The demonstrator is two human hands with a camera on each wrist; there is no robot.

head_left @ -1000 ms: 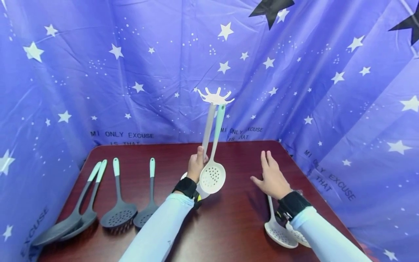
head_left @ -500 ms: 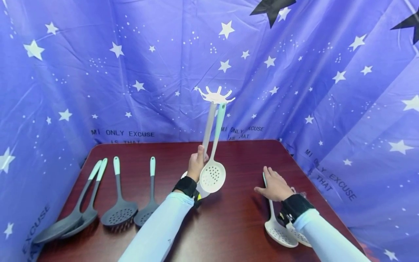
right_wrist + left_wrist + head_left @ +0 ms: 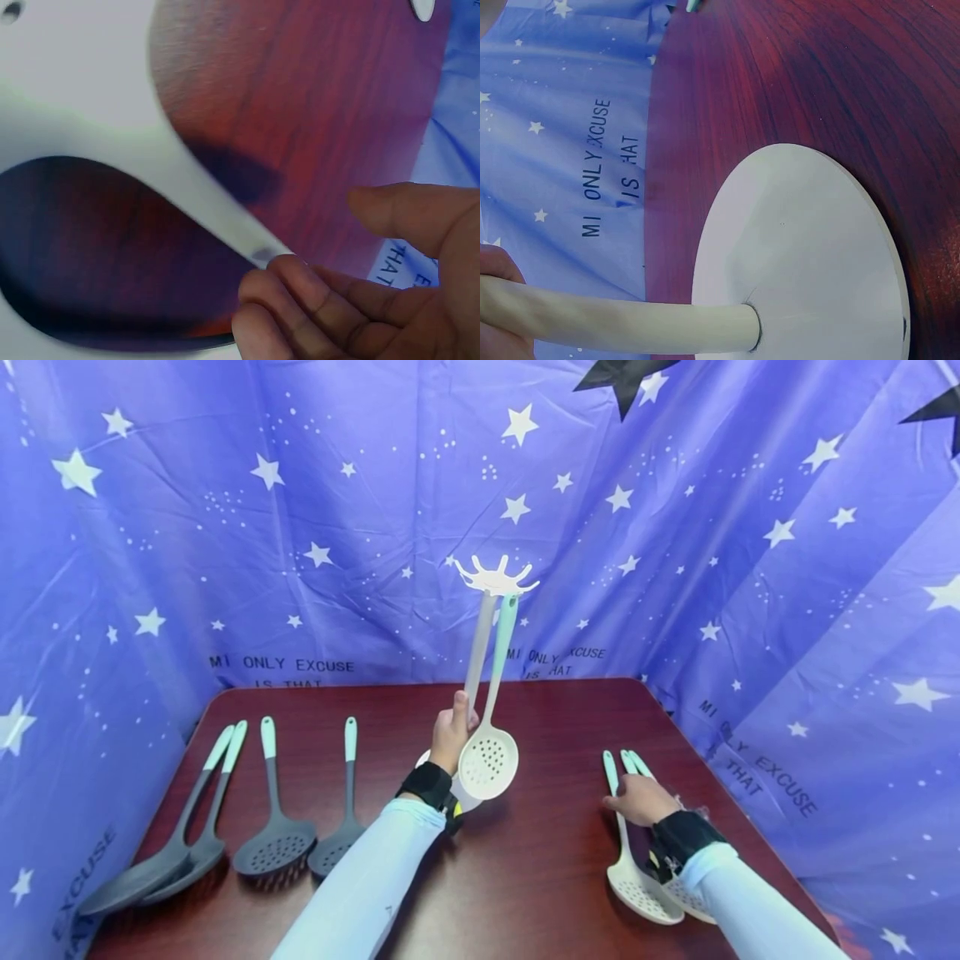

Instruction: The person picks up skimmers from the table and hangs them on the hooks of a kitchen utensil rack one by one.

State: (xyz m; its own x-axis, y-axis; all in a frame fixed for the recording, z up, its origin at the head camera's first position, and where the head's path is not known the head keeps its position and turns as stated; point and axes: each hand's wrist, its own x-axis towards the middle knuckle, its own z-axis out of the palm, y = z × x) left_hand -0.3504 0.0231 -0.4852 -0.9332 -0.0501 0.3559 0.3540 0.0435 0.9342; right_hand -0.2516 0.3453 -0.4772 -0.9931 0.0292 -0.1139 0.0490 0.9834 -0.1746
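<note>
Pale skimmer [image 3: 641, 893], lying on the worktop [image 3: 547, 860] beneath a loosely bent, not visibly gripping right hand [image 3: 641, 799], opposite a left hand [image 3: 450, 739] wrapped round the stand's pole [image 3: 479, 647], possibly snagging the neighbouring handles [image 3: 639, 765] through being lifted so close alongside.

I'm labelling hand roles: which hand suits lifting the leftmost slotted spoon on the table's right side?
Probably the right hand: its fingers are at the shaft of that slotted spoon, while the left hand grips the stand.
</note>
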